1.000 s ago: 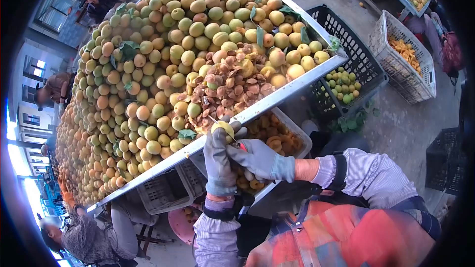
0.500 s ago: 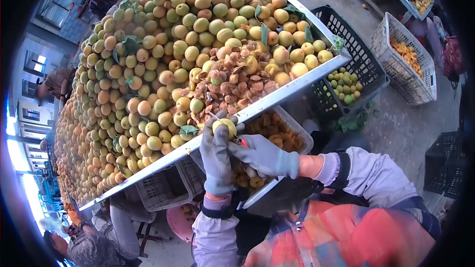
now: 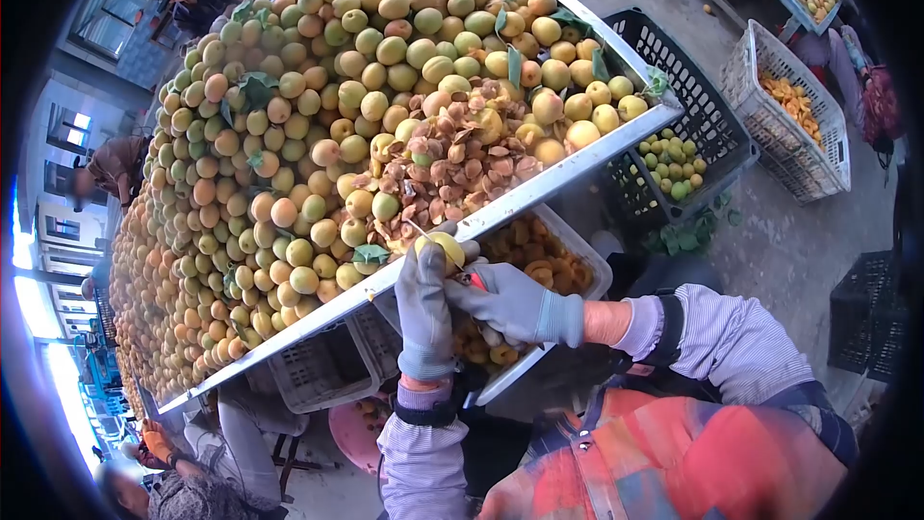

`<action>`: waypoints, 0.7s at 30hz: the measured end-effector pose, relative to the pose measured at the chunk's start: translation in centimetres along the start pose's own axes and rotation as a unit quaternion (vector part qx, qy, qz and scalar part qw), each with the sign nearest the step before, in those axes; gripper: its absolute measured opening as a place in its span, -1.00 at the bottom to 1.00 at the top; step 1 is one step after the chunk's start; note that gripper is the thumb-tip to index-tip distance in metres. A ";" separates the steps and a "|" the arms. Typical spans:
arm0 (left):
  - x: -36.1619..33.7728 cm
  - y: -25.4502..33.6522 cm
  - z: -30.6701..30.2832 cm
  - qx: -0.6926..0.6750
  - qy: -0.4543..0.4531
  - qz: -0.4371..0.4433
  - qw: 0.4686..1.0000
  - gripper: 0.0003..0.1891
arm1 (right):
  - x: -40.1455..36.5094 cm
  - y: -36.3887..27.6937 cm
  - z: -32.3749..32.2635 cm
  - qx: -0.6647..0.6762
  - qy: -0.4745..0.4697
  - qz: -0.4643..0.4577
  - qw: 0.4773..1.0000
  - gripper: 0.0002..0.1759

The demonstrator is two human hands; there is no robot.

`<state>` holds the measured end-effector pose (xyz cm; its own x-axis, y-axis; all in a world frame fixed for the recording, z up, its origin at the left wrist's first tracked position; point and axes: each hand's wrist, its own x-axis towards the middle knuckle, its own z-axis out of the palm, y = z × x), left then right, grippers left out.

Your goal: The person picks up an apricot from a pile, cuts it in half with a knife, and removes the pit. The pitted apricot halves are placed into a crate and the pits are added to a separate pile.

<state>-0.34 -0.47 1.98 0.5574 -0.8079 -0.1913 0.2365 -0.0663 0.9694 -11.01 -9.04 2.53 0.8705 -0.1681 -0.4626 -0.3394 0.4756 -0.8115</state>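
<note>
In the head view my left hand point(image 3: 423, 313), in a grey work glove, is closed around a yellow apricot point(image 3: 442, 247) at the metal rim of the heaped table. My right hand point(image 3: 515, 300), gloved too, meets it from the right and grips a small tool with a red handle point(image 3: 476, 280). A thin pale tip sticks out past the fruit's upper left side; the rest of the tool is hidden. Just beyond the rim lies a pile of brown apricot stones point(image 3: 448, 169). Below my hands stands a light tub of apricot halves point(image 3: 549, 265).
Whole apricots point(image 3: 289, 154) cover the table behind its metal edge point(image 3: 568, 162). A black crate point(image 3: 712, 120) with green fruit and a white crate point(image 3: 799, 159) of orange pieces stand right. A grey crate point(image 3: 322, 376) and pink basin point(image 3: 356, 433) sit below; other people work along the left.
Both hands stay together at the rim around the apricot, with hardly any movement. The view has shifted slightly, and the person at lower left sits lower in the picture.
</note>
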 end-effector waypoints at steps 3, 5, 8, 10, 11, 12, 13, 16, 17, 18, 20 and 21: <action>0.0 0.1 0.5 -0.011 0.001 -0.027 1.000 -0.31 | 1.5 2.7 0.2 -0.006 0.042 -0.111 0.993 -0.57; 0.4 -0.2 0.5 -0.039 -0.005 -0.022 0.999 -0.25 | 1.3 2.1 -0.1 -0.009 0.033 -0.097 0.995 -0.58; 0.4 -0.4 0.5 -0.030 -0.009 -0.007 0.999 -0.33 | 0.7 1.1 -0.2 0.008 0.015 -0.044 0.999 -0.59; 0.4 -0.2 0.9 0.038 0.025 0.014 0.999 -0.40 | 0.4 0.6 -0.5 0.024 0.008 -0.009 1.000 -0.61; 0.3 -0.1 1.0 0.108 0.061 0.036 0.992 -0.46 | 0.4 0.5 -0.6 0.026 -0.007 -0.003 1.000 -0.62; 0.3 -0.4 1.0 0.108 0.062 0.035 0.992 -0.46 | 0.4 0.5 -0.6 0.030 -0.023 0.004 0.999 -0.63; 0.4 -0.9 1.1 0.098 0.086 0.054 0.990 -0.50 | 0.4 0.5 -0.5 0.030 -0.023 0.004 0.999 -0.63; 0.3 -0.5 1.0 0.097 0.087 0.064 0.989 -0.55 | 0.8 0.8 -0.3 0.006 0.007 0.003 1.000 -0.63; 0.2 -0.3 0.8 0.107 0.064 0.051 0.991 -0.56 | 0.9 1.2 -0.3 0.009 0.008 -0.013 1.000 -0.63; 0.2 -0.4 0.8 0.106 0.063 0.049 0.991 -0.56 | 1.0 1.4 -0.2 0.011 0.010 -0.029 0.999 -0.63; 0.4 -0.5 0.8 0.027 0.077 0.006 0.997 -0.56 | 0.9 1.2 -0.1 0.014 0.015 -0.033 0.999 -0.63; 0.4 -0.3 1.2 -0.022 0.083 -0.021 0.996 -0.56 | 0.8 1.2 0.0 0.021 0.018 -0.036 0.999 -0.63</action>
<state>-1.16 -1.43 1.82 0.6690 -0.6968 -0.2588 0.2954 -0.0702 0.9528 -10.69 -8.65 1.16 0.8787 -0.2342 -0.4159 -0.2598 0.4964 -0.8283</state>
